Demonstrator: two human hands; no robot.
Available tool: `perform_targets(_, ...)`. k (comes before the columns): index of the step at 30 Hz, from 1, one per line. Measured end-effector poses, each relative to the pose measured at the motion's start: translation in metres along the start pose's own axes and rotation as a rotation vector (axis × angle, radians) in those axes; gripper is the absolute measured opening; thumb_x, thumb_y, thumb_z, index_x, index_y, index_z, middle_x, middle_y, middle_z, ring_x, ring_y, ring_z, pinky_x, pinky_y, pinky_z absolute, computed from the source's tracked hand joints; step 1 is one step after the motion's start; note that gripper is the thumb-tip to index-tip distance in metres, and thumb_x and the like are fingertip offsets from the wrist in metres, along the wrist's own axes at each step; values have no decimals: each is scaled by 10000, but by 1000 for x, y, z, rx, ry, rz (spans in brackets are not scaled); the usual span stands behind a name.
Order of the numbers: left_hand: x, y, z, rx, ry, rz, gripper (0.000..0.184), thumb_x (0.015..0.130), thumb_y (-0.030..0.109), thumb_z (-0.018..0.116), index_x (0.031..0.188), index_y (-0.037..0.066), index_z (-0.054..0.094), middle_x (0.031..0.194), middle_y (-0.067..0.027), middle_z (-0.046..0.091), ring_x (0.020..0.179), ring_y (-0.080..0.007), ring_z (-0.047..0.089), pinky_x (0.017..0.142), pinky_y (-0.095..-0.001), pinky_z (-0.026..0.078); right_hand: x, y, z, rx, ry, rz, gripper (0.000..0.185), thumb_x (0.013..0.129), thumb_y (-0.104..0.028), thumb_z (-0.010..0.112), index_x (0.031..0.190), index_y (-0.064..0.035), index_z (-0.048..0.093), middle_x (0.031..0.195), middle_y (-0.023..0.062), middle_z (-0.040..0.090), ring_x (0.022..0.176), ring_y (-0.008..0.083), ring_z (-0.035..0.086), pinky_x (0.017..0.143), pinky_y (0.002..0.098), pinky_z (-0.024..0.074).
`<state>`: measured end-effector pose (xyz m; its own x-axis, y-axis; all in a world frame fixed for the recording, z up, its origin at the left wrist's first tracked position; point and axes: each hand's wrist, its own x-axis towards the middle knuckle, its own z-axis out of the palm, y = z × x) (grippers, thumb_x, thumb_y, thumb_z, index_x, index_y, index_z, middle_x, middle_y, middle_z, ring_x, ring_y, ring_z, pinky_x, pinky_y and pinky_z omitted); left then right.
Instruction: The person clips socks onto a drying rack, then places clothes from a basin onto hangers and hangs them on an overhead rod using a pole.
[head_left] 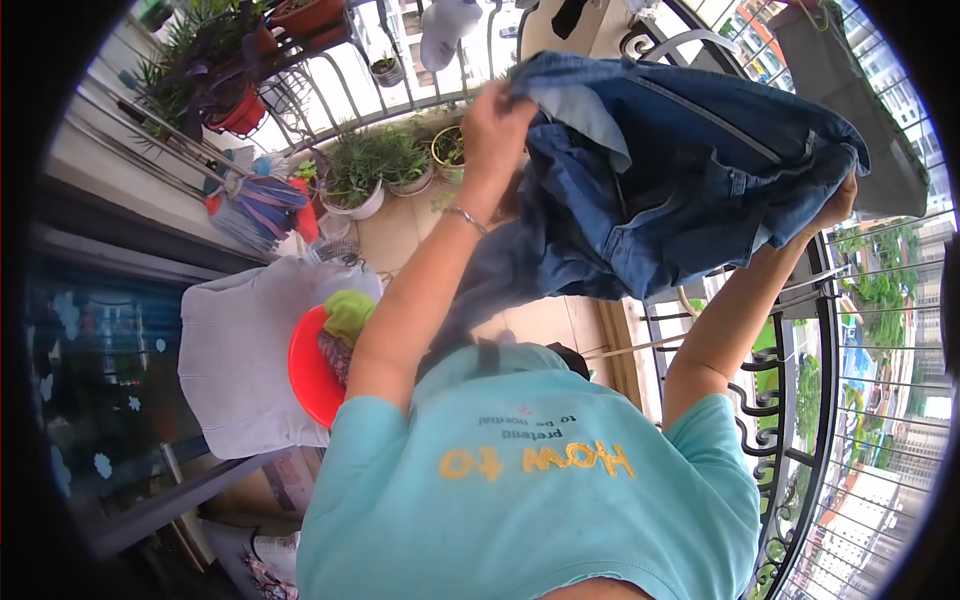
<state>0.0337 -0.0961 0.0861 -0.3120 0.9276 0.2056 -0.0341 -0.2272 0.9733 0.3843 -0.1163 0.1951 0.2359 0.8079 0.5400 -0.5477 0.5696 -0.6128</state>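
Dark blue denim trousers (690, 150) are held up and spread between my two hands, with their legs hanging down toward my body. At the upper left end of the waistband, my left hand (497, 125) is closed on the cloth, and a pale inner lining shows beside it. My right hand (838, 200) grips the far right end of the denim, its fingers partly behind the cloth. Below and to the left, a red basin (312, 370) holds a lime green cloth (348, 315) and a patterned one.
A covered white object (240, 350) stands at the left under the basin. Potted plants (360, 165) line the far railing, with mops (255, 200) at the left. A black metal railing (825, 400) runs along the right. A grey cloth (850, 100) hangs at the upper right.
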Motion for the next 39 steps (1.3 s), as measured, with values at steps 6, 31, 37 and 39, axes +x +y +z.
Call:
perform_targets(6, 14, -14, 7, 352, 64, -30, 456, 758, 389, 707, 799, -44, 574, 725, -154, 608, 655, -255, 611, 626, -353, 480, -60, 47, 33, -57, 30, 21, 499, 751, -325, 560, 1029, 88, 588, 933, 208, 640, 808, 309, 639, 776, 390, 536)
perform_targets(31, 2, -21, -70, -1130, -344, -534, 329, 929, 257, 512, 1096, -17, 583, 1115, -164, 630, 1054, -286, 594, 982, -429, 436, -228, 128, 88, -769, -794, 865, 514, 715, 45, 654, 1195, -138, 624, 1052, 69, 597, 868, 181, 605, 748, 294, 497)
perform_targets(37, -18, -29, -78, -1165, -380, -573, 319, 905, 234, 517, 1084, -17, 601, 1121, -151, 633, 1080, -278, 584, 986, -424, 421, -222, 147, 58, -754, -610, 777, 265, 853, -46, 609, 1118, -53, 627, 1025, 68, 616, 836, 140, 603, 724, 269, 494)
perform_targets(39, -24, -25, -74, -1152, -381, -571, 316, 879, 232, 535, 1068, -10, 611, 1112, -144, 638, 1073, -278, 588, 983, -422, 421, -217, 153, 54, -661, -409, 744, 219, 877, -80, 599, 1085, -16, 625, 933, 47, 625, 787, 112, 596, 695, 253, 483)
